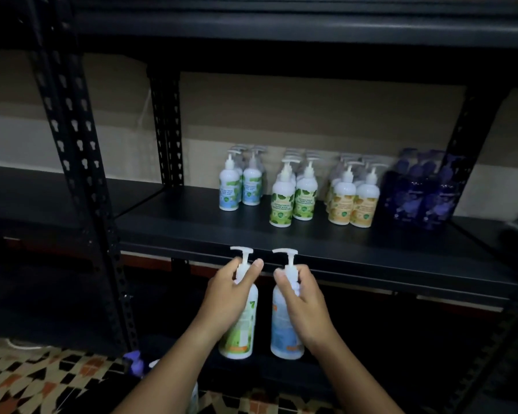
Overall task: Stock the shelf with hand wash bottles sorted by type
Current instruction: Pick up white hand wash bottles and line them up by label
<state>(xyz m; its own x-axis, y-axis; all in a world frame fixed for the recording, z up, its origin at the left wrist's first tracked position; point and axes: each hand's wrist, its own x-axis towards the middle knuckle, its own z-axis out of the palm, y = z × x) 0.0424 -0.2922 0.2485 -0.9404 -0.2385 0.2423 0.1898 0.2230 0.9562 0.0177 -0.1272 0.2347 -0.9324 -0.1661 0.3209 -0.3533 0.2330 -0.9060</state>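
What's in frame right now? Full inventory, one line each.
Blue-label bottles: a group, white, shelf left.
Green-label bottles: a group, white, left of middle.
Orange-label bottles: a group, white, right of middle.
Purple bottles: a group, dark, shelf right.
Shelf: one, black metal rack.
Floor tiles: patterned, bottom left.
Held green-label bottle: one, below shelf edge.
Held blue-label bottle: one, beside it.
Left hand: grips the green-label bottle's neck.
Right hand: grips the blue-label bottle's neck.
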